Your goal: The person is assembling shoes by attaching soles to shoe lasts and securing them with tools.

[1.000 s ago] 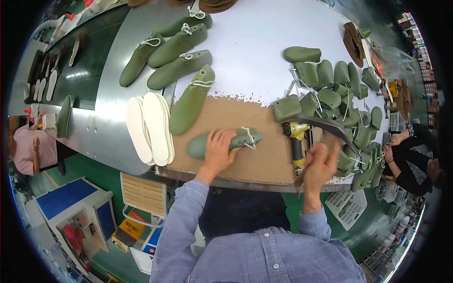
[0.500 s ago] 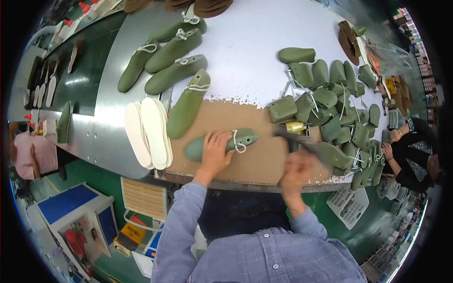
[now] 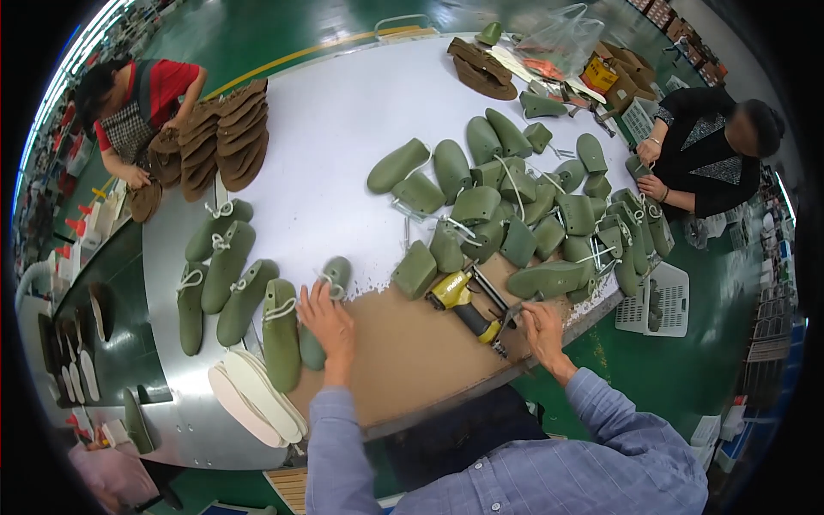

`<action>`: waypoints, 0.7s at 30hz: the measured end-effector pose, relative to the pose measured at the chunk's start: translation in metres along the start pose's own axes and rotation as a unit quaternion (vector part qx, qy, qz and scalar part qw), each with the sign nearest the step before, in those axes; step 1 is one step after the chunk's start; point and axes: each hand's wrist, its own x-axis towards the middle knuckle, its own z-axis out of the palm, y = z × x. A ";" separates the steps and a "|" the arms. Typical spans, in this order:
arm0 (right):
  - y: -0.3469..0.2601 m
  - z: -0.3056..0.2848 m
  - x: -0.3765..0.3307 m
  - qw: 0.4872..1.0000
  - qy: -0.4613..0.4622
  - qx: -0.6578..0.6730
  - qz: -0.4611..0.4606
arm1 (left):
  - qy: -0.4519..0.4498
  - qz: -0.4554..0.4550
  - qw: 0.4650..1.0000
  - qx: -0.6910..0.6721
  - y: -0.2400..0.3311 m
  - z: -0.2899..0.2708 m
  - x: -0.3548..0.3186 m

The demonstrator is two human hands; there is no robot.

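A green shoe last (image 3: pixel 311 350) with a white cord loop stands at the left of the brown board, beside other lasts. My left hand (image 3: pixel 328 326) is closed round it, fingers near the cord. At the board's right side my right hand (image 3: pixel 542 330) grips a dark hammer (image 3: pixel 511 318), its handle mostly hidden by the fingers. A yellow and black nail gun (image 3: pixel 463 305) lies just left of the hammer. Another corded last (image 3: pixel 281 335) rests immediately left of my left hand, with pale insoles (image 3: pixel 257 390) stacked below it.
Many green lasts (image 3: pixel 519 236) crowd the right of the table (image 3: pixel 335 129). Brown shoe uppers (image 3: pixel 240 133) are piled at the far left, near a co-worker in red (image 3: pixel 176 81). Another co-worker in black (image 3: pixel 708 154) handles a last at the right. A white basket (image 3: pixel 665 300) stands below.
My left hand has carried the last from the board's middle to the row of lasts at left. The hammer has come down beside the nail gun, still in my right hand. The view has turned.
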 end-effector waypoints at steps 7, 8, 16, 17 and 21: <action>-0.073 0.082 0.131 0.946 -0.031 0.259 0.193 | -0.359 -0.001 0.927 -0.107 0.129 0.059 0.014; -0.079 0.093 0.149 0.945 -0.101 0.235 0.203 | -0.346 -0.013 0.927 -0.141 0.117 0.063 0.013; -0.091 0.134 0.116 0.964 -0.192 0.140 0.118 | -0.323 -0.061 0.930 -0.164 0.063 -0.002 -0.034; -0.088 0.129 0.120 0.963 -0.197 0.146 0.115 | -0.314 -0.059 0.934 -0.160 0.056 -0.019 -0.040; -0.079 0.101 0.138 0.647 -0.318 0.567 0.398 | -0.294 -0.119 0.941 -0.122 0.029 -0.058 -0.068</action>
